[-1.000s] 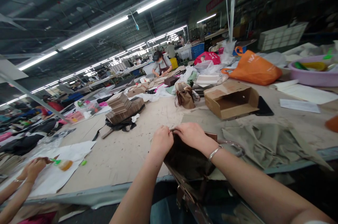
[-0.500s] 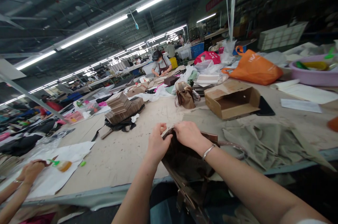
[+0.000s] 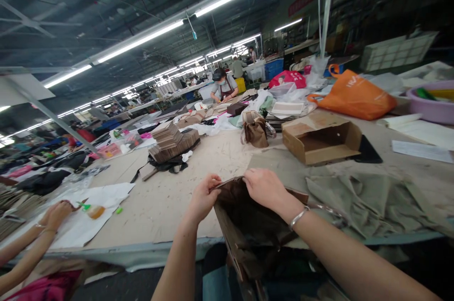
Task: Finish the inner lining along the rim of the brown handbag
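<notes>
A dark brown bag with its mouth spread apart hangs at the table's front edge, in front of my body. My left hand pinches the left corner of its rim between thumb and fingers. Farther right along the same rim, my right hand grips the edge, fingers curled over it; a bracelet is on that wrist. The bag's inside is dark, and its lower part is lost in shadow below the table. Just right of my right hand lies a crumpled olive-green cloth.
Beyond my hands stand a small brown bag, an open cardboard box and a stack of brown pieces. An orange bag is back right. At left, a co-worker's hands are near a glue bottle.
My hands have moved apart along the rim, the left one leftward and the right one rightward. The bag's mouth is spread wider. The view has shifted slightly.
</notes>
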Tool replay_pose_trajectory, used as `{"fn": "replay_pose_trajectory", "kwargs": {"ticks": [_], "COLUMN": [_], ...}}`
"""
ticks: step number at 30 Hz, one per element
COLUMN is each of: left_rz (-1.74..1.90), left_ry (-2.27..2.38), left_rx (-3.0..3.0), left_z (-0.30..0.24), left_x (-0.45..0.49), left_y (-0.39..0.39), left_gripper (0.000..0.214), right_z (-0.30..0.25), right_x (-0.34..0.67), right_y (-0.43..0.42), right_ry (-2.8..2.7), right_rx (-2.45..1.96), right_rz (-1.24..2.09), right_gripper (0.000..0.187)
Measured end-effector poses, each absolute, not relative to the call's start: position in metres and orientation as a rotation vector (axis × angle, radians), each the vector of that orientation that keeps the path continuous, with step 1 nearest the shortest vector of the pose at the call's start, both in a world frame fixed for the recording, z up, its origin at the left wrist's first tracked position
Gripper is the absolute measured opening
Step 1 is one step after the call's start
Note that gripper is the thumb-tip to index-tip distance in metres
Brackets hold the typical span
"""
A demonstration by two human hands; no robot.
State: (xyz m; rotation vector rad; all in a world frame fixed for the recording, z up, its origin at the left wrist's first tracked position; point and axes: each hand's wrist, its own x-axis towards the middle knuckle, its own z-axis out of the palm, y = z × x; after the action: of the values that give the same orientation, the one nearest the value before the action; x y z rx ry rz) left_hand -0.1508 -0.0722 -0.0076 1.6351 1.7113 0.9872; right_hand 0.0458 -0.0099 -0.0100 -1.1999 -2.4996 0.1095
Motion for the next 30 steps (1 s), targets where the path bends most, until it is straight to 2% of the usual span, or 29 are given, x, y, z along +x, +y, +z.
{"fn": "replay_pose_trajectory", "kwargs": {"ticks": [7,15,25,28,30], "left_rz": [1.004,0.740,0.915,0.933,0.905], "left_ry": [2.094,2.361,1.961,2.006,2.075], "left_rx": [2.083,2.191,2.246,2.201,2.181], "left_z": [-0.004,0.001,-0.004,-0.003,-0.002], "left_x": [-0.133,-0.113,-0.112,-0.111,-0.111], "left_y": [-0.082,-0.083,-0.080,-0.081,-0.080], "left_gripper": [0.010,0.006,0.011,0.010,0.017], "right_z": [-0.013,-0.013,-0.018,-0.018,-0.018], "right_x": [0.046,0.042,0.047,0.046,0.046], "right_y": [-0.004,-0.009,0.001,0.000,-0.002], "right_ry": [-2.466,-2.482,-2.404,-2.402,-2.404], "right_rx": [-1.226,-1.224,-1.251,-1.221,-1.209], "right_rz": [0.048,0.025,0.018,0.032,0.047], "right_gripper": [0.025,0.025,0.022,0.023,0.023]}}
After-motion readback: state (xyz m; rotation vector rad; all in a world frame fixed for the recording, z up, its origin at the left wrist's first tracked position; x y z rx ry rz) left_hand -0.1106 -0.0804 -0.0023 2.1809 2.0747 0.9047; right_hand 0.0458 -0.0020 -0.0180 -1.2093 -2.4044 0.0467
